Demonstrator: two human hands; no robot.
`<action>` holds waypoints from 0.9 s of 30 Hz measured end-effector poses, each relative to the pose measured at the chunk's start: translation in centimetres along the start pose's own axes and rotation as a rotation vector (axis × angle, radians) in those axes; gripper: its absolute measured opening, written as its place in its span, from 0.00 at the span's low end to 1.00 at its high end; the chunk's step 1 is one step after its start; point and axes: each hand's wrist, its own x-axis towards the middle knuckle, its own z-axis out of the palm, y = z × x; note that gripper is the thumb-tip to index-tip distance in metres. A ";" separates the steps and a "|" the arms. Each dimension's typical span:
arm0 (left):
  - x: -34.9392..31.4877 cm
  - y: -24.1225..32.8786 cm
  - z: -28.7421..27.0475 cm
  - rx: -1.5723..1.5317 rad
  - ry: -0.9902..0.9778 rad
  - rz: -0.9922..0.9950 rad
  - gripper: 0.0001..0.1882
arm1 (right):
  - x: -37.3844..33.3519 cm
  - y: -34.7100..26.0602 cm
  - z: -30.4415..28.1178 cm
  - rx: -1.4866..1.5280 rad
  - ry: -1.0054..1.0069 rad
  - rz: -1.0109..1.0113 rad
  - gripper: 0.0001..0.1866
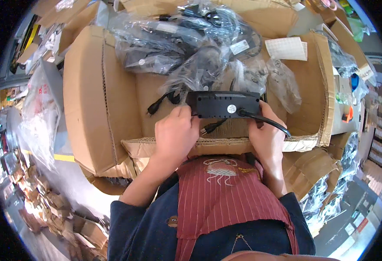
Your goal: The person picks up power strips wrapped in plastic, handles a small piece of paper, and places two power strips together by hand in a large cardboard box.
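A black power adapter (217, 104), a long box with vent slots, a round white sticker and a thick cord, is held level over the front of a large cardboard box. My left hand (177, 130) grips its left end, fingers closed around it. At the other end my right hand (267, 130) is closed on it, beside the black cord (269, 123). Below the adapter shows a black plug (212, 127), and another black plug (155, 107) lies to its left. Farther back in the box, a heap of black adapters in clear plastic bags (169, 48) shows coiled cables.
The cardboard box (86, 100) has its flaps folded outward. Crumpled clear bags (284, 85) and a white paper sheet (286, 48) lie at its right. Plastic film (41, 108) hangs at the left. Piled cardboard (39, 204) stands lower left, and more plastic (325, 200) lower right.
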 end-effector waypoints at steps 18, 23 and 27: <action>0.7 1.1 -1.0 0.009 -0.084 -0.066 0.08 | -0.2 1.2 -0.2 0.031 0.100 -0.167 0.16; 0.6 1.1 -1.1 0.011 -0.074 -0.094 0.08 | -0.1 1.4 0.0 0.046 0.109 -0.225 0.10; 0.6 1.0 -1.0 -0.005 -0.086 -0.112 0.08 | -0.1 1.7 0.2 0.042 0.110 -0.225 0.10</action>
